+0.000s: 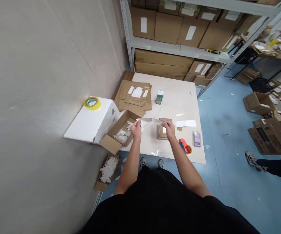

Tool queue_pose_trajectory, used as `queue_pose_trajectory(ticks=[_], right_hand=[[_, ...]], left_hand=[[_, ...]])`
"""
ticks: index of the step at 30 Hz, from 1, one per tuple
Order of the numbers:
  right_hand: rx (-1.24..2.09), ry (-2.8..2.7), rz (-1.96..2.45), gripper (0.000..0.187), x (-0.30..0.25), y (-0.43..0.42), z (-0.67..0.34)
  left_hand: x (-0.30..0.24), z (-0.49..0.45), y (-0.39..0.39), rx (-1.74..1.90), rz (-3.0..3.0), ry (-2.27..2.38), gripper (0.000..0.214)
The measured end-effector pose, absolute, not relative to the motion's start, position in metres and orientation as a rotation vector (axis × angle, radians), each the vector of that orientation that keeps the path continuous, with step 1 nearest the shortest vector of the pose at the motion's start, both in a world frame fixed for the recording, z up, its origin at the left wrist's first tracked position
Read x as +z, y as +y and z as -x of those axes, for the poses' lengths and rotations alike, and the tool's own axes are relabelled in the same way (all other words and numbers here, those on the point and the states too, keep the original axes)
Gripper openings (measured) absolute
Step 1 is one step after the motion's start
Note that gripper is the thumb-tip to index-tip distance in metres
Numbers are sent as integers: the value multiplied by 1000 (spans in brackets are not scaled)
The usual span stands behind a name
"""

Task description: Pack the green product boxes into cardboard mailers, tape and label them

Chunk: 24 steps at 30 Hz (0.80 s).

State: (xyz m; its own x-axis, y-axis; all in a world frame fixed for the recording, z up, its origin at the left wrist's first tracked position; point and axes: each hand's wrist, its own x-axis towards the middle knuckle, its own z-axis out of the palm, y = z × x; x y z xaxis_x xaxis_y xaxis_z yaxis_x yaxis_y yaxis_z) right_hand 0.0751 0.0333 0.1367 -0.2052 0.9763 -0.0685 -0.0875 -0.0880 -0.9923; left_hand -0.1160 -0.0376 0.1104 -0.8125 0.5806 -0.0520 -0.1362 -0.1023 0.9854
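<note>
One pale strip reaches from our left hand to our right hand, each pinching an end, its long axis side to side above the desk. On that desk, a small cardboard box lies just below our right hand, the nearer of the two, while an open carton of scraps stands beside our left.

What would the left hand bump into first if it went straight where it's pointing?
Probably the flat cardboard beyond the left hand, though it may pass above; height is hard to tell.
</note>
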Motion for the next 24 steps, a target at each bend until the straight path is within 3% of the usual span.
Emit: queue_pose_trajectory(ticks=[4, 13, 24], right_hand=[[1404, -1289, 1114, 29, 138, 36, -66], [1730, -1577, 848, 33, 128, 3, 18], [2139, -2018, 815, 32, 49, -172, 173]], left_hand=[[114, 139, -64, 2212, -212, 1870, 47], [121, 140, -171, 2410, 29, 2139, 45], [79, 176, -359, 2374, 462, 2383, 44]])
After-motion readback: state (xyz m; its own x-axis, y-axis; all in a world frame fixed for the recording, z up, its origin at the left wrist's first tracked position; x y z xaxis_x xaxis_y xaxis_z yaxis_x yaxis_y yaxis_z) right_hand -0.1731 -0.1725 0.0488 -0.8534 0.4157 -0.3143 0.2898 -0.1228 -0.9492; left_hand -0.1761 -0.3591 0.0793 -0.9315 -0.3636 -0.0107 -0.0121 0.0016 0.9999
